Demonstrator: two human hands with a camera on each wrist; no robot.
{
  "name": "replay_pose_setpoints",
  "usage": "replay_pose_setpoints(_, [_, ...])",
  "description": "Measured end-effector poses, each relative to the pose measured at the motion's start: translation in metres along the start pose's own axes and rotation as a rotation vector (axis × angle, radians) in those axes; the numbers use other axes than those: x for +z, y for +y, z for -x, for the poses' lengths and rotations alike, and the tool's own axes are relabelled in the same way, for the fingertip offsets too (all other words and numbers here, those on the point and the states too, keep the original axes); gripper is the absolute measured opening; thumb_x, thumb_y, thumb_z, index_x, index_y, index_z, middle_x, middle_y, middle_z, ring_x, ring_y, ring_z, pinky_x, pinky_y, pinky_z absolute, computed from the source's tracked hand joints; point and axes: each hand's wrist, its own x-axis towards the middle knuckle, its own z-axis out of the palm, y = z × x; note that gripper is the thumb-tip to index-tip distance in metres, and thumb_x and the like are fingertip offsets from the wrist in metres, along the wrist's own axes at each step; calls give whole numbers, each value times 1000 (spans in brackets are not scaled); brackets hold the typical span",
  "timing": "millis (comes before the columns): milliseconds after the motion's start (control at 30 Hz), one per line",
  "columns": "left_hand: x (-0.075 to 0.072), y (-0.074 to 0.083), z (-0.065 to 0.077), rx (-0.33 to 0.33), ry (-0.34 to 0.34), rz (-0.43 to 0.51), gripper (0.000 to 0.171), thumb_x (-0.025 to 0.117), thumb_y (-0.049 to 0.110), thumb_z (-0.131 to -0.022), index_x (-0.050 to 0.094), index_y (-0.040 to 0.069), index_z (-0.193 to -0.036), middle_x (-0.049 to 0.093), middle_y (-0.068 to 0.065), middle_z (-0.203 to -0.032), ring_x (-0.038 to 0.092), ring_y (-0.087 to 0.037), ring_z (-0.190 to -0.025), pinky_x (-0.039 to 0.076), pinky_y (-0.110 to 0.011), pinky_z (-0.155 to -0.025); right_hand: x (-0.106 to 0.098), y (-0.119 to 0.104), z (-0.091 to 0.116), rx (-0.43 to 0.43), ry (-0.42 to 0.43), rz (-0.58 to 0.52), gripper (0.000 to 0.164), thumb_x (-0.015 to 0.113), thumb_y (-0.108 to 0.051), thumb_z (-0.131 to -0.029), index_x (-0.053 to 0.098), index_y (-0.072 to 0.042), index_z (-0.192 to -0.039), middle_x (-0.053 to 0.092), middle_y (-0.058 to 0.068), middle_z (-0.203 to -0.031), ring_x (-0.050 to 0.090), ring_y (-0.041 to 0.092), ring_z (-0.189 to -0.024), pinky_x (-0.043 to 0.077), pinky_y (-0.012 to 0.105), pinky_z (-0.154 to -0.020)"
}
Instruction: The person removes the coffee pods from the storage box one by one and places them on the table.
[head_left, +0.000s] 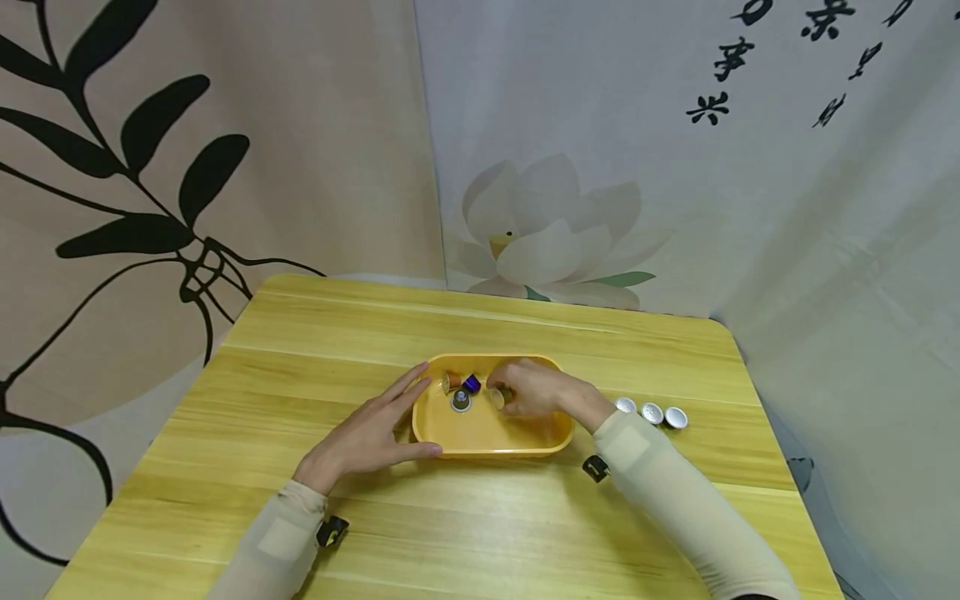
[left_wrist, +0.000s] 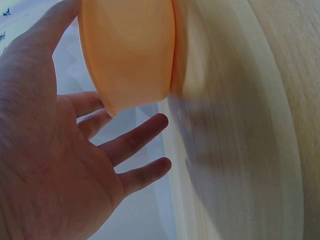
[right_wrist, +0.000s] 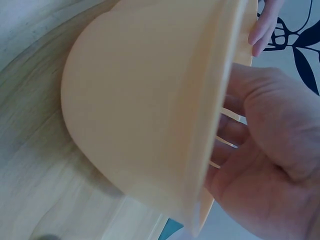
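Note:
A yellow plastic tray stands on the table. My left hand spreads around its left end, thumb on the near rim and fingertips by the far corner; the left wrist view shows the outstretched fingers. Inside the tray, my right hand pinches a gold coffee capsule. Left of it lie a copper capsule, a blue capsule and a dark capsule with a silver rim. In the right wrist view the tray wall hides my right fingertips.
Three white-topped capsules sit in a row on the wooden table, right of the tray and beside my right forearm. Printed curtains hang behind the table.

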Motion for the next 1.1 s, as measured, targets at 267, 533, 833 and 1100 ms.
replay_pose_setpoints(267, [-1, -1, 0, 5, 3, -3, 115, 80, 73, -96, 32, 10, -179, 14, -2, -193, 43, -46, -167, 51, -66, -126, 5, 5, -3, -27, 11, -7, 40, 86, -14, -100, 77, -3, -138, 80, 6, -121, 66, 15, -100, 63, 39, -98])
replay_pose_setpoints(533, [-1, 0, 0, 9, 5, -6, 114, 82, 71, -96, 33, 10, -179, 14, 1, -193, 43, -45, -167, 51, -66, -127, 8, 9, -6, -57, 14, -3, 36, 84, -14, -101, 79, -3, -135, 79, 3, -114, 61, 12, -92, 60, 32, -87])
replay_pose_setpoints(833, [-1, -1, 1, 14, 7, -1, 115, 80, 73, -96, 33, 10, -179, 14, -1, -193, 43, -45, -167, 51, -66, -126, 9, 6, -7, -15, -5, -17, 34, 83, -16, -101, 78, -2, -132, 72, 2, -107, 59, 16, -93, 55, 33, -86])
replay_pose_setpoints(1100, [-2, -1, 1, 10, 4, 2, 116, 79, 75, -95, 33, 9, -179, 14, 1, -193, 44, -46, -167, 52, -66, -126, 20, 19, -15, -19, 23, -8, 34, 82, -12, -99, 79, -5, -131, 74, 0, -112, 60, 16, -95, 56, 32, -88])
